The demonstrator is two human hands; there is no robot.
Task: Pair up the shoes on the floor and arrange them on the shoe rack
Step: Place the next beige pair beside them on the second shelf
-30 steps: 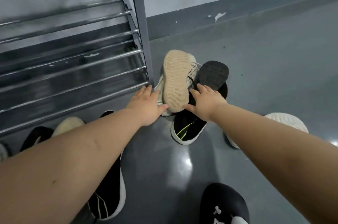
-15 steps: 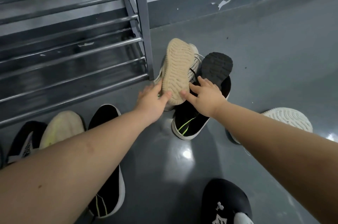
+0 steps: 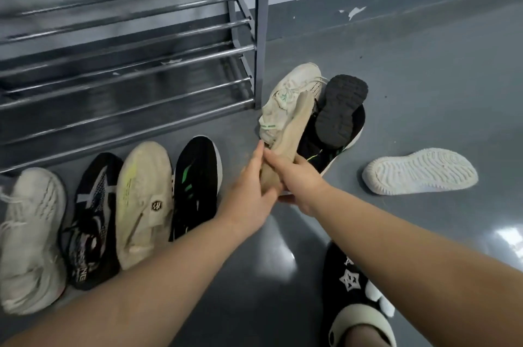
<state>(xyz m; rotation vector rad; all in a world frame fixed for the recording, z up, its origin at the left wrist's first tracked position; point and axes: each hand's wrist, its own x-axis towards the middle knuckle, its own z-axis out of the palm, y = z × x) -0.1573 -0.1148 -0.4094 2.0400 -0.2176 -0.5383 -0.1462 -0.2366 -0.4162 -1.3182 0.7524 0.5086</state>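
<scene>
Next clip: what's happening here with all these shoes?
A person is sorting shoes on the floor beside a metal shoe rack. Both the left hand and right hand grip the heel end of a cream sneaker, tilted on its side against a black shoe pile. Four single shoes line the floor before the rack; its visible bars hold nothing.

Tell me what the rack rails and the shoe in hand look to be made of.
Rack rails: likely polished or chromed metal tubing; bright streaked reflections. Cream shoe, in both hands' grip (left hand, right hand): seemingly a soft knit or mesh upper, matte, with a tan, rubbery ridged sole.
</scene>
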